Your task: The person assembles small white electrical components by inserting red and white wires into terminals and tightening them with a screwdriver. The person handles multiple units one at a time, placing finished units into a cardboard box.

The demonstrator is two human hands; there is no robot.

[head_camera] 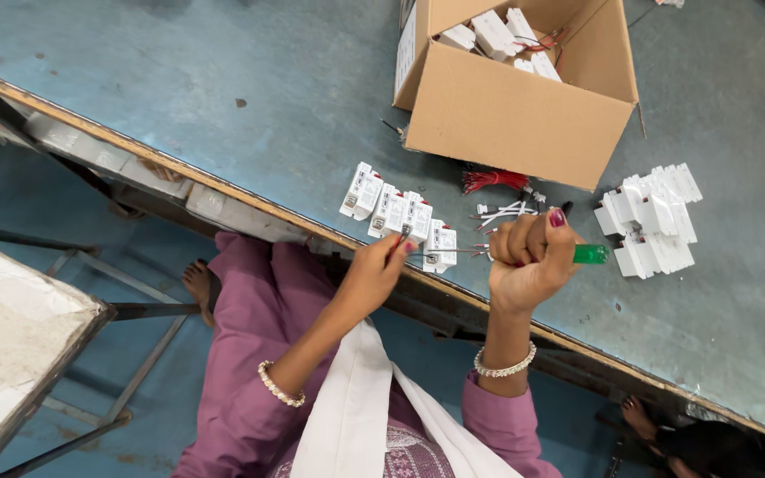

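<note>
Left hand: our left hand [372, 273] pinches its fingers [397, 245] around one small white rectangular plastic module [406, 232], at the near edge of the bench.
Right hand: our right hand [531, 257] is clenched in a fist around the green-handled screwdriver [590, 254]; its thin metal shaft runs left toward the pinched module.
Row of modules: we see small white plastic modules with printed labels [363, 190] lying side by side just beside the left fingers.
Wires: a bundle of red wires [493, 181] and some white wires [502, 212] lie just beyond the fist.
Box: an open brown cardboard box [515, 119] holding more white parts stands farther back.
Pile: a heap of white plastic housings [652, 217] sits right of the screwdriver handle.
Bench: a worn blue-grey bench [223, 97] carries it all.
</note>
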